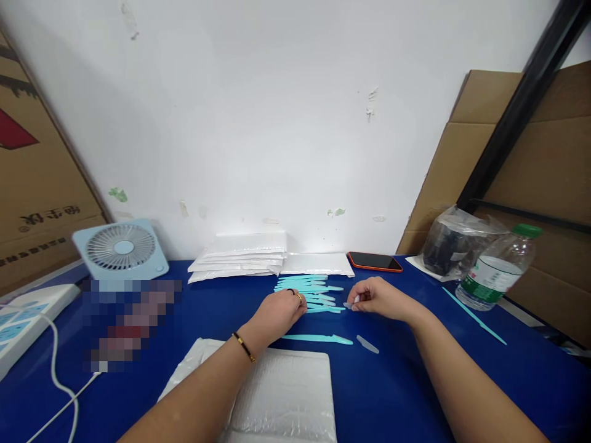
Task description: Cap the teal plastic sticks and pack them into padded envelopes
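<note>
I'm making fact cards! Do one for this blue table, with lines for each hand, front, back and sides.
Left hand: over turquoise plastic sticks; its grip is hidden
Right hand: pinching a small clear plastic cap
Front: silvery-white padded envelope, partly hidden by the left forearm
Just beyond: lone turquoise stick, loose clear cap beside its tip
Back: stacked flat white packets; black-screened phone with orange edge
Left side: light-blue square plastic fan
Right side: clear plastic bottle with green lid

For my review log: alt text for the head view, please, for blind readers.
The right hand pinches a clear cap while the left hand is at what look like turquoise eyebrow razors on a blue table. A white bubble mailer lies nearby.
</note>
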Tool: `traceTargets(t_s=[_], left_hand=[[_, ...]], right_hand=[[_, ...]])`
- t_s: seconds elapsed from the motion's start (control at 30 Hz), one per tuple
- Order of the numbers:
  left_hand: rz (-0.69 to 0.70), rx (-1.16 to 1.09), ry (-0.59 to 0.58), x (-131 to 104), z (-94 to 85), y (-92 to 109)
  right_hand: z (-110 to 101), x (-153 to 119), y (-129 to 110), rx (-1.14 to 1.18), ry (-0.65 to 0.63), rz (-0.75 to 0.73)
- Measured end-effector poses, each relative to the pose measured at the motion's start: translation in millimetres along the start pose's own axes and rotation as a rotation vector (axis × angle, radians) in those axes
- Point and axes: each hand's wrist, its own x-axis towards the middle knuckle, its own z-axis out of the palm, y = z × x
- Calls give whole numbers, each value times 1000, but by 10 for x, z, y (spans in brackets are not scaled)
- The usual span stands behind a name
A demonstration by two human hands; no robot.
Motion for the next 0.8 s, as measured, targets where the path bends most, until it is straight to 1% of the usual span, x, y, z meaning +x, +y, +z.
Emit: traceTargets(t_s=[0.23,0.4,0.47,0.53,0.63,0.67,0.7,0.73,0.8], left_hand=[[6,-80,30,2,55,-49],[16,-52,50,15,56,-25],[7,-19,59,34,45,-4],[-21,9,82,52,31,13],[-61,8,202,52,16,23],[-62,-20,225,41,14,26],[-56,-63,217,26,15,29],[-45,-115,178,8,18,33],[-8,-210,46,-28,26,49]], right_hand=[[19,16,-35,-47,16,-27],[141,63,-108,-74,45,-66],[208,102,-148,-75,79,-99],[241,131,-178,-96,147,-114],[174,99,-188,-179,251,-90],[125,64,-181,-200,244,-68],[73,21,-171,-211,195,-38],[23,-25,-158,-215,102,-3],[-41,-105,-131,-218,-119,67]])
